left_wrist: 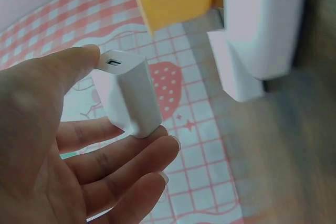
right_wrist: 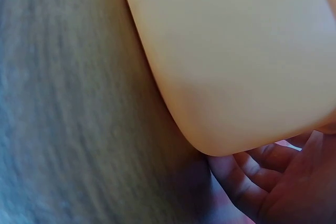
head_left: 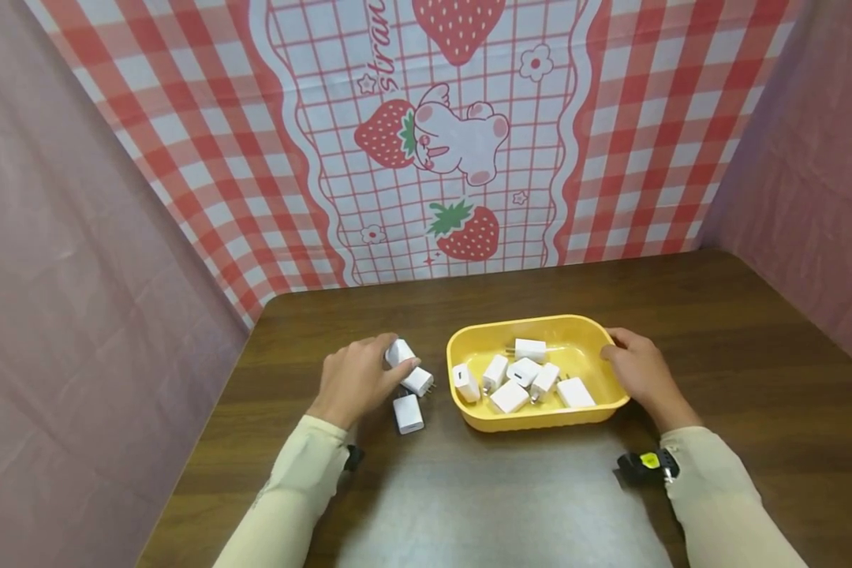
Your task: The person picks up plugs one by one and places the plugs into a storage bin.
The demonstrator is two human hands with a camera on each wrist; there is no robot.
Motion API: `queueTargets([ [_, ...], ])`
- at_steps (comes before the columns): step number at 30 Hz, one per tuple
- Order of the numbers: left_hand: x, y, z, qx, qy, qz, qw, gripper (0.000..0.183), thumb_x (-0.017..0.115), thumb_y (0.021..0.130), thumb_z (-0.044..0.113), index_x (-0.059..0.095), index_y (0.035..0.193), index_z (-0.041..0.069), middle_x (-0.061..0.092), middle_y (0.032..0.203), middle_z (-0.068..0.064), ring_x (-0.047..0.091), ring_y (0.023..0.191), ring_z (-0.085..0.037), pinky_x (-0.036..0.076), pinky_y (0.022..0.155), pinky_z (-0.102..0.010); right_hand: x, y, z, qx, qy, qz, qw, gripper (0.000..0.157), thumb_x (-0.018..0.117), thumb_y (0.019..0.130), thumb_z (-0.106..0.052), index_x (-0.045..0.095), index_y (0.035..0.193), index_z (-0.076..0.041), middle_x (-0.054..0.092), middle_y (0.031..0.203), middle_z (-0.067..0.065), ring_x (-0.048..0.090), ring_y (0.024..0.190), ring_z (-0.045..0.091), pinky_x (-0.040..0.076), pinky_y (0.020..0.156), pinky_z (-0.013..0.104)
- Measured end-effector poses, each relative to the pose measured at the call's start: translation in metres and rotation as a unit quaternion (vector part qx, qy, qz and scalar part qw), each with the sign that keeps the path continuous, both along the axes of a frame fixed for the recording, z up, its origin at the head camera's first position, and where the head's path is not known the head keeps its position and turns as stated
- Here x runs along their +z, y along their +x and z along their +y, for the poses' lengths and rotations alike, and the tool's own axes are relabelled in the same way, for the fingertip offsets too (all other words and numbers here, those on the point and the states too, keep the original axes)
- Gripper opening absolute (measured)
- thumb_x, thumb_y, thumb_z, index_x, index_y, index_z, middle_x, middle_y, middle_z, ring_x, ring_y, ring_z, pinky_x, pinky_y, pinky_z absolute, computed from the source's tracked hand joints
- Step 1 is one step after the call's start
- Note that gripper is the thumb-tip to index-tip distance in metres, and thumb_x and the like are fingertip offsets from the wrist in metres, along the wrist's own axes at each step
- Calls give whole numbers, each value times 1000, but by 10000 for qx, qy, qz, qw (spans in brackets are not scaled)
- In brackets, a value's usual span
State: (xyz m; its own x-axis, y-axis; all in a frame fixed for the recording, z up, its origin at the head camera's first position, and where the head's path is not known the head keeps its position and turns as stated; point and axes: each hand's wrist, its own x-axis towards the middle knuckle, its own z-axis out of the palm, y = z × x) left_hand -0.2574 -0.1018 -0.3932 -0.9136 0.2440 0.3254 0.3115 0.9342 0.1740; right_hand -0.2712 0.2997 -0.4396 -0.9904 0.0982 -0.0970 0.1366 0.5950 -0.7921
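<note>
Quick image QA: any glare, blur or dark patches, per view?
Head: pale glare on the near part of the table; left wrist: charger in the left hand fairly crisp, table at right blurred; right wrist: yellow tray soft-looking, right hand in shadow.

left of the yellow tray (head_left: 543,421), the left hand (head_left: 353,380) pinches with thumb (left_wrist: 76,65) against fingers (left_wrist: 131,169), while the right hand (head_left: 642,369) grips the tray's right end, both sleeved forearms (head_left: 720,489) slanting inward.
</note>
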Motion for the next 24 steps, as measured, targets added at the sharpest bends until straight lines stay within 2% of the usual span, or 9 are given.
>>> queueTargets([
  [4, 6, -4, 11, -63, 94, -95, 9999, 55, 63, 89, 63, 69, 121, 18, 72, 93, 0, 60, 68, -14, 45, 55, -37, -1, 0, 0, -9, -17, -19, 10000, 55, 38, 104, -24, 37, 149, 7, 45, 141, 31, 53, 104, 37, 49, 76, 36],
  [9, 12, -9, 29, -251, 84, -101, 9996, 48, 61, 91, 61, 69, 114, 20, 69, 85, 4, 57, 65, -12, 43, 53, -34, -3, 0, 0, -19, 5, 45, 10000, 54, 38, 104, -24, 38, 148, 7, 45, 141, 31, 53, 104, 37, 49, 77, 38],
  [15, 16, -9, 48, -383, -33, -179, 9991, 50, 59, 92, 62, 69, 117, 21, 66, 82, 8, 56, 64, -11, 41, 52, -32, -2, -2, 1, 32, 42, 83, 10000, 54, 38, 103, -24, 38, 148, 7, 45, 141, 31, 53, 105, 37, 49, 78, 39],
  [24, 16, -8, 69, -556, -120, -196, 9982, 57, 58, 92, 63, 68, 126, 19, 73, 97, 3, 60, 69, -11, 44, 52, -30, -1, -1, 1, 39, 28, 34, 10000, 55, 38, 103, -24, 38, 148, 7, 45, 141, 32, 53, 105, 38, 49, 79, 40],
])
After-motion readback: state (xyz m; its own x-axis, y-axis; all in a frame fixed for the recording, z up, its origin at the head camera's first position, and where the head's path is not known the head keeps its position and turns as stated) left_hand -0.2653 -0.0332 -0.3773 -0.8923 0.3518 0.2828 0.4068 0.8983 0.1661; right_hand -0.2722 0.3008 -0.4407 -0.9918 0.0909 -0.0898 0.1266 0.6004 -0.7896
